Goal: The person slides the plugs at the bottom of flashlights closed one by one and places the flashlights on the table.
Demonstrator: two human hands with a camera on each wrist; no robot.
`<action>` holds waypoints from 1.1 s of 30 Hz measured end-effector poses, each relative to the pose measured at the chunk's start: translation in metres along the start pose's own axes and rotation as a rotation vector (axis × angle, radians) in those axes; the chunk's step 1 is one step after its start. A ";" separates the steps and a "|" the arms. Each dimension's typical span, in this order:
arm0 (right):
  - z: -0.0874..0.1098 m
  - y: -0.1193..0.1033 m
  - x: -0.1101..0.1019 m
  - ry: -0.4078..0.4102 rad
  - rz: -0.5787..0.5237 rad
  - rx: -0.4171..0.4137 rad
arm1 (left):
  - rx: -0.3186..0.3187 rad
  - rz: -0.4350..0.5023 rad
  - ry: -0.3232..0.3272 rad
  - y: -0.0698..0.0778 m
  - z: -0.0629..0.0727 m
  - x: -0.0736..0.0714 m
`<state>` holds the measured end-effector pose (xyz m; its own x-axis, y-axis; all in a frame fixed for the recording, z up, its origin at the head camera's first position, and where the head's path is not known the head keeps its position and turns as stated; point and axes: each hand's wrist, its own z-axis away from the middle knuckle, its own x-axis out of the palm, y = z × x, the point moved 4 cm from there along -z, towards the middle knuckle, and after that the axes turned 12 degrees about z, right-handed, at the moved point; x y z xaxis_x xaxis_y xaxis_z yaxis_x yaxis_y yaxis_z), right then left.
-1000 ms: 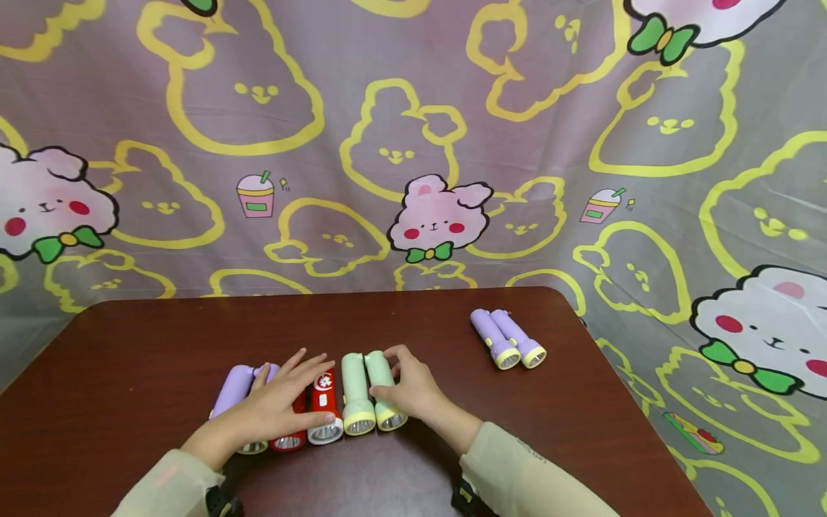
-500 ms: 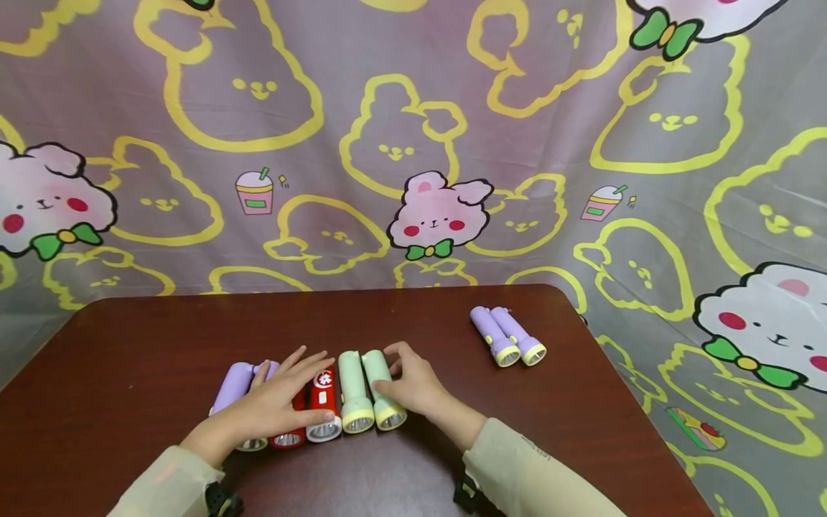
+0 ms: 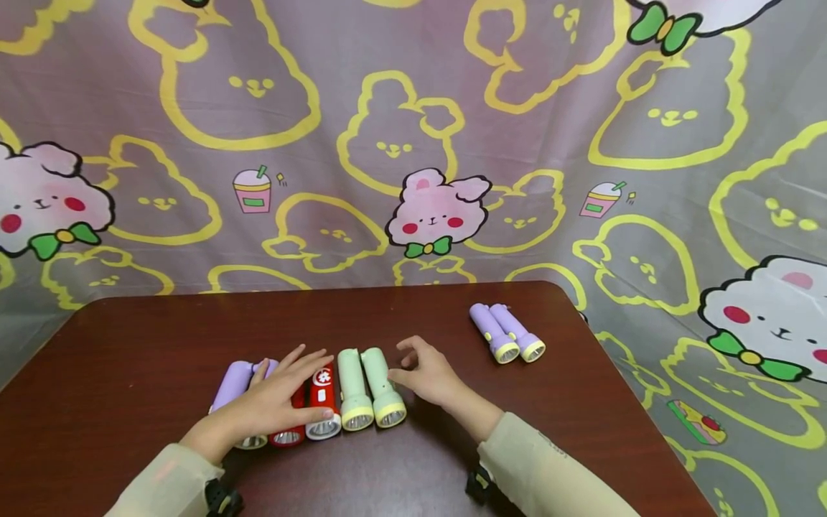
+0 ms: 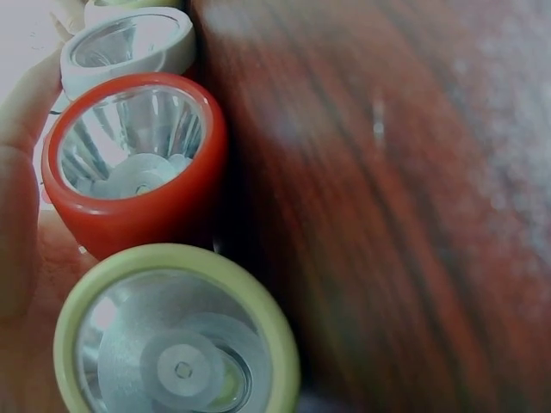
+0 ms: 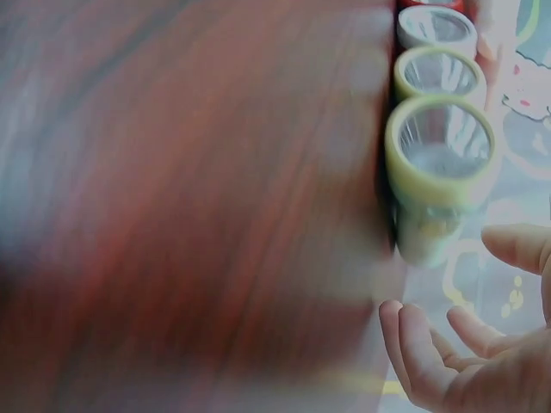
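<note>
In the head view a row of flashlights lies side by side on the table. My left hand (image 3: 268, 406), fingers spread, rests across a red flashlight with a white rim (image 3: 322, 402), a red-rimmed one (image 3: 287, 436) and purple flashlights (image 3: 231, 388), hiding much of them. Two pale green flashlights (image 3: 352, 384) with yellow rims form the row's right end. Beside the outer green flashlight (image 5: 435, 219) is my right hand (image 3: 429, 375), fingers loosely bent with nothing between them. The right wrist view shows a gap between thumb and flashlight.
Two more purple flashlights (image 3: 495, 334) lie together at the table's far right. The dark brown table (image 3: 161, 330) ends at a patterned curtain (image 3: 413, 129) behind it and to the right.
My right hand has let go of the outer green flashlight and drawn off to the right. Both green flashlights shifted slightly left before that. The left hand has stayed put.
</note>
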<state>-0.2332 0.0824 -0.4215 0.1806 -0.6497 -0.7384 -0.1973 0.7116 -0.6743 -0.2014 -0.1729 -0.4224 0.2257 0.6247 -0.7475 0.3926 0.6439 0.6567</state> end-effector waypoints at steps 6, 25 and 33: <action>-0.003 0.007 -0.014 0.052 -0.014 0.008 | 0.003 0.003 0.001 0.000 0.000 -0.001; 0.018 0.030 -0.071 0.199 0.178 -0.251 | -0.006 0.011 -0.012 -0.001 -0.001 0.001; 0.022 0.055 -0.101 0.280 0.318 -0.315 | -0.002 0.017 -0.013 -0.003 -0.001 0.001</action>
<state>-0.2414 0.1935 -0.3840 -0.1915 -0.4922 -0.8492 -0.4884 0.7982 -0.3526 -0.2032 -0.1739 -0.4248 0.2439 0.6302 -0.7371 0.3867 0.6338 0.6699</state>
